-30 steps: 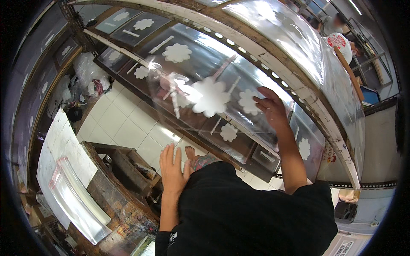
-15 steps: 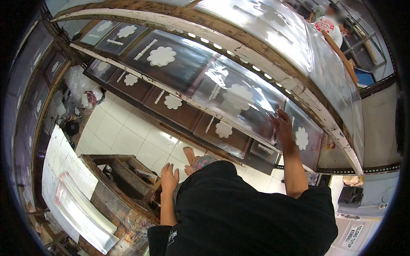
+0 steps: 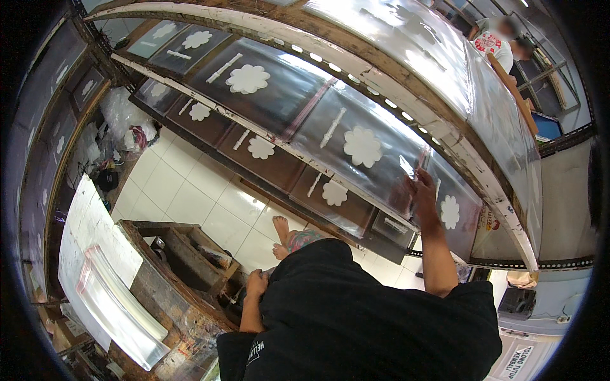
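Several clear sheets (image 3: 352,149) between shelf rails (image 3: 222,110)

- On my black shirt (image 3: 375,324), near the left sleeve, small white lettering (image 3: 256,349), partly lost in folds.
- Low on my right, a pale sign (image 3: 520,362) with dark capitals in two lines.
- Upper right, a person's white shirt (image 3: 504,56) bearing a red print (image 3: 488,42) I can't read.

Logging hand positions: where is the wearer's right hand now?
In the head view, the right hand is right of centre, at the right end of a clear plastic sheet, below and right of a white flower shape.
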`<state>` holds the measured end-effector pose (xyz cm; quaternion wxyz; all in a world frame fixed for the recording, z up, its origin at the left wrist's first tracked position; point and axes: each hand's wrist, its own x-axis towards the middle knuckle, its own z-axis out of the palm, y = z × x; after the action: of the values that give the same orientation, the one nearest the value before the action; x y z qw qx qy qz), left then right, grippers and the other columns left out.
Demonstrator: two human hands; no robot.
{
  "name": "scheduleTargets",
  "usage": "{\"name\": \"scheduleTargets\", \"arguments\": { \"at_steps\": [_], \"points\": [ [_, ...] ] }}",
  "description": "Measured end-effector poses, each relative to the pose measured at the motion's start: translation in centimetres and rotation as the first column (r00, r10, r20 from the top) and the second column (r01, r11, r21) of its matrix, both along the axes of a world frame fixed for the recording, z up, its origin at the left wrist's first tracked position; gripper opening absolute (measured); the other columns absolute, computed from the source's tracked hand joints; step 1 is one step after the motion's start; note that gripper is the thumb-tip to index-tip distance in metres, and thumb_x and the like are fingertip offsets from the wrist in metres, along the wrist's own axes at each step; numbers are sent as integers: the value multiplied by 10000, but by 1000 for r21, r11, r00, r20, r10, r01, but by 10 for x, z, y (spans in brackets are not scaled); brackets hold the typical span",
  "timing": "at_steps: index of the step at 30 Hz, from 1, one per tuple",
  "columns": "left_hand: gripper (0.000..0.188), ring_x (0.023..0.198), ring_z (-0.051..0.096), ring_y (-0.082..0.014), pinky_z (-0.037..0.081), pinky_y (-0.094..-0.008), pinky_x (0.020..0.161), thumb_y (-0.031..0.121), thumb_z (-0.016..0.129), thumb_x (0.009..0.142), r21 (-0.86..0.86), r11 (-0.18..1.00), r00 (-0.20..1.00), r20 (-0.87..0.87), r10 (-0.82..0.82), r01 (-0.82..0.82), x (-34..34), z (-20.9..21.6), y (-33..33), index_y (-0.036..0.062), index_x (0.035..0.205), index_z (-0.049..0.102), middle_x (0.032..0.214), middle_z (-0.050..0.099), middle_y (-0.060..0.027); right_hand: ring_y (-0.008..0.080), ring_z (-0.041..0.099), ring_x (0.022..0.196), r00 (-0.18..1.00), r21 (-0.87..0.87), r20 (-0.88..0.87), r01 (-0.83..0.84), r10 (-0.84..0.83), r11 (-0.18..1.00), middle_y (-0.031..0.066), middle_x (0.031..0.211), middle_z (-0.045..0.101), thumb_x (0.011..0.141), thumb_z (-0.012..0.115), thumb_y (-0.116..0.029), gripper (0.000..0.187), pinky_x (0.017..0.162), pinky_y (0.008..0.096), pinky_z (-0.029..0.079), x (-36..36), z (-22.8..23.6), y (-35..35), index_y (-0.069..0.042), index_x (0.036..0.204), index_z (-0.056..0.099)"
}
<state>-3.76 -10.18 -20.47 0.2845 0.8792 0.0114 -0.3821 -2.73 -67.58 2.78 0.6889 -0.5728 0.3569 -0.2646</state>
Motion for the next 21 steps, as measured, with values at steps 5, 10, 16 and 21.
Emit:
{"name": "scheduleTargets", "arguments": {
  "at_steps": [5, 10, 16, 21],
  "points": [
    [430, 1139, 621, -417, 483, -473, 989, 264, 623, 919, -18, 999, 999, 17, 49, -49, 1, 10, 2, -40, 1222, 644, 1206, 648, -276, 315, 640, 1113, 999, -4, -23, 23, -23, 1000, 172, 1288, 505, 944, 464, 33, 446, 972, 389, 576, 2, 5, 9, 32, 1388, 426],
    [420, 1119, 626, -424, 491, -482, 970, 261, 615, 923, -8, 1000, 999, 27, 22, -22, 5, 23, -3, -42, 1213, 650, 1188, 650, -282, 293, 641, 1051, 998, -81, 60, 31, -26, 996, 170, 1253, 520, 941, 546, -22, 427, 920, 379, 581, -4, -11, -1, 24, 1361, 484],
    [408, 1096, 628, -443, 501, -490, 945, 267, 612, 941, -32, 999, 996, 88, -14, 17, -2, 1, 9, -40, 1208, 649, 1179, 655, -280, 346, 524, 1292, 819, -881, -411, -242, -401, 407, 228, 1396, 515, 850, 655, -107, 427, 1063, 461, 433, -2, 18, 14, -60, 1272, 613],
    [426, 1116, 627, -432, 498, -476, 963, 266, 607, 943, -22, 1000, 1000, 9, 2, -2, 2, 16, 2, -43, 1235, 640, 1193, 654, -276, 420, 542, 1221, 808, -844, -534, -491, -247, 217, 244, 1307, 579, 792, 679, -72, 381, 1047, 486, 436, -2, 21, 18, -58, 1173, 676]
  ]
}}
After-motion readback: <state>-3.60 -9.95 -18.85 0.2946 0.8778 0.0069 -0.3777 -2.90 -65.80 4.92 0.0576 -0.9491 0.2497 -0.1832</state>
